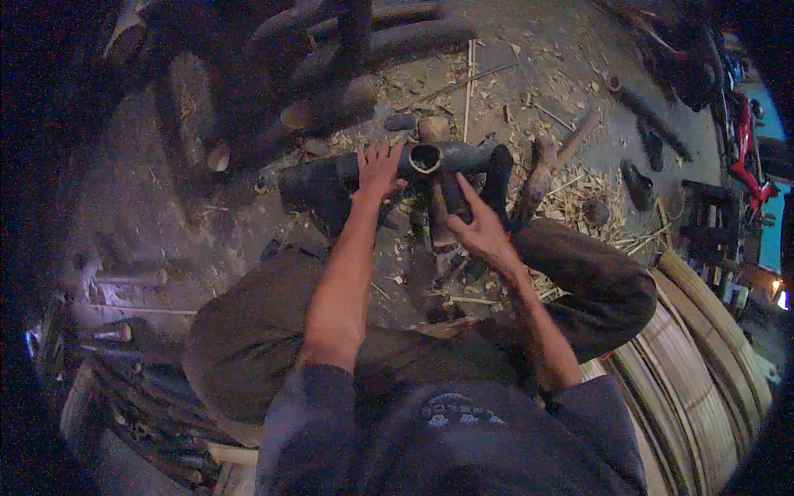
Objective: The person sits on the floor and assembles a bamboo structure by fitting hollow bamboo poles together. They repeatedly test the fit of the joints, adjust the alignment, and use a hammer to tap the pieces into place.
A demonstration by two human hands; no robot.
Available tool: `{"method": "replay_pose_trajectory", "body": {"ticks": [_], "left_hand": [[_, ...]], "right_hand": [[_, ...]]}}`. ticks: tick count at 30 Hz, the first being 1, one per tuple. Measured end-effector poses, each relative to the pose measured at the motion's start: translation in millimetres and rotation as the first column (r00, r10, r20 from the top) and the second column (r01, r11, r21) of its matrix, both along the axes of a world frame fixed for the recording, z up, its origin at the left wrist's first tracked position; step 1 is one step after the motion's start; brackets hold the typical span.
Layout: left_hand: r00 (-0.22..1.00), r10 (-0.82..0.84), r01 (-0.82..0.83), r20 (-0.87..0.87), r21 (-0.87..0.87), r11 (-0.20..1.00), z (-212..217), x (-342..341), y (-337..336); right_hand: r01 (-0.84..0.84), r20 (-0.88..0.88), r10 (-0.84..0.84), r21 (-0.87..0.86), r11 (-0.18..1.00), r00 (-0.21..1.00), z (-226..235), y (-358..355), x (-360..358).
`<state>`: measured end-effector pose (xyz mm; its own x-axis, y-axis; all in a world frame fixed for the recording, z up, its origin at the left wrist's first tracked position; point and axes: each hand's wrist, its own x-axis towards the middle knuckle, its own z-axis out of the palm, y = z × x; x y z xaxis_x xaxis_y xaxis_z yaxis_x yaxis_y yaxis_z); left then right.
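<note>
My left hand (380, 171) lies with its fingers spread over a long dark log-like piece (331, 171) that runs across in front of me. Beside it is a round hollow end with a pale rim (414, 168), seemingly the mouth of a dark tube (449, 197). Close along the tube's right side is my right hand (484, 233), thumb and forefinger stretched apart; its other fingers are mostly hidden. A dark shape (499, 178), apparently my right foot, stands at the right end of the long piece. Just beyond sits a small brown wooden block (433, 128).
Thick logs (331, 103) lie at the far left. Pale wood shavings (571, 194) litter the floor, with a forked branch (542, 169) among them. Bundled pale slats (691, 355) curve along my right side. Dark sticks (141, 405) are piled at my left.
</note>
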<state>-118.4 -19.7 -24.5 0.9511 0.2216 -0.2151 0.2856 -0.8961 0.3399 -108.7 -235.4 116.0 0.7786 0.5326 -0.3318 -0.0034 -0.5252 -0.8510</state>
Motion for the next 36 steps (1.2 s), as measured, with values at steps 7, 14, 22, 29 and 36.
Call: {"method": "replay_pose_trajectory", "body": {"ticks": [7, 14, 22, 29, 36], "left_hand": [[1.000, 0.025, -0.025, 0.006, -0.051, 0.998, 6, -1, 1], [0.956, 0.291, -0.243, 0.028, -0.476, 0.845, 18, 31, 8], [0.599, 0.800, 0.043, 0.012, -0.999, -0.017, 39, 96, 10], [0.386, 0.870, 0.151, -0.307, -0.909, -0.387, 19, 109, 23], [0.574, 0.755, 0.024, -0.318, -0.914, -0.404, -25, 126, 33]], "right_hand": [[0.053, 0.605, 0.153, -0.309, 0.949, 0.781, 118, -7, 66], [0.469, -0.015, -0.563, 0.572, 0.673, 0.826, 108, 39, 125], [0.286, -0.443, -0.137, 0.291, 0.913, 0.886, -22, 129, 174], [-0.193, -0.340, 0.230, 0.139, 0.971, 0.912, -71, 175, 162], [0.011, -0.263, 0.015, 0.098, 0.995, 0.965, -96, 176, 153]]}}
